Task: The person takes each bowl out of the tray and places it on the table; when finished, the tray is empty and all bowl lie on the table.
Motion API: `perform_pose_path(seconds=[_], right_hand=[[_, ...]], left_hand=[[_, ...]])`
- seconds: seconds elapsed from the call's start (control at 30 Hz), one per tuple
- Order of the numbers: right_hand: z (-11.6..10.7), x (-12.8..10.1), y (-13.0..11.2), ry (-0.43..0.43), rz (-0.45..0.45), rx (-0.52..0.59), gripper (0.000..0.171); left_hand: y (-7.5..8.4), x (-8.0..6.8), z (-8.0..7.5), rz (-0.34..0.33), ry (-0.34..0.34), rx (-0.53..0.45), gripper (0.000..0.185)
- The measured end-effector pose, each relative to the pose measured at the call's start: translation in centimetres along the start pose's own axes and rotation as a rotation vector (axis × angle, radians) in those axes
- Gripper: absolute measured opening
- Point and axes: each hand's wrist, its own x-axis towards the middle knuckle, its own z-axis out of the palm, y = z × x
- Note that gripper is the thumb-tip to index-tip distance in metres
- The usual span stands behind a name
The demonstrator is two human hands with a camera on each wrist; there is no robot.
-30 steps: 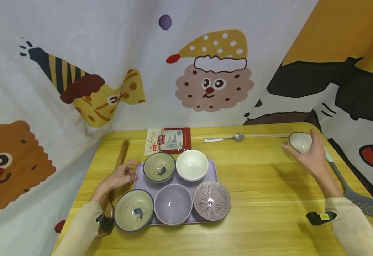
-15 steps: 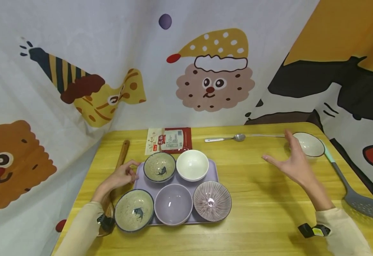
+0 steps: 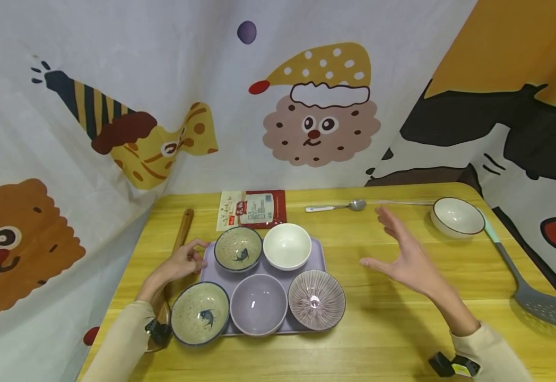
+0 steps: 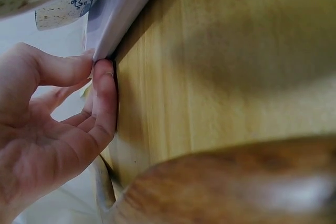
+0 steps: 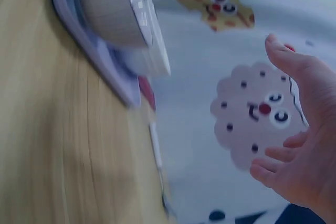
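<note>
A lavender tray (image 3: 319, 250) carries several bowls: two speckled fish bowls (image 3: 237, 248) (image 3: 199, 313), a white bowl (image 3: 286, 245), a lavender bowl (image 3: 258, 303) and a striped pink bowl (image 3: 316, 298). My left hand (image 3: 189, 261) pinches the tray's left edge; the left wrist view shows its fingertips (image 4: 105, 74) against the tray rim (image 4: 131, 9). My right hand (image 3: 399, 252) hovers open above the table, right of the tray and left of a small white bowl (image 3: 457, 217). In the right wrist view that hand (image 5: 299, 150) is spread, with the tray (image 5: 79, 35) blurred beyond it.
A wooden spoon (image 3: 179, 239) lies left of the tray, under my left forearm. At the back are a red-and-white packet (image 3: 251, 208) and a metal spoon (image 3: 337, 206). A grey slotted spatula (image 3: 540, 305) lies at the right edge. Cartoon curtains wall the table.
My right hand has let go of the small white bowl at the back right and swung left toward the tray, fingers spread. The left hand has stayed at the tray's edge.
</note>
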Motion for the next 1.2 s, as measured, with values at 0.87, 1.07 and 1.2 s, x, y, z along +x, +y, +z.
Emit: perform_pose_path(seconds=[0.87,1.07,1.2], right_hand=[[7.6,-3.9,-3.3,-0.305,-0.102,0.041,0.138],[8.7,-4.5,-2.7,-0.337,-0.084,0.061,0.139],[9.1,-4.8,-2.5,-0.37,-0.038,0.068,0.141]], left_hand=[[0.0,-0.1,0.2,-0.004,0.024,0.043,0.046],[-0.1,-0.1,0.2,0.001,0.027,0.035,0.047],[-0.1,-0.1,0.2,-0.007,0.026,0.035,0.047]])
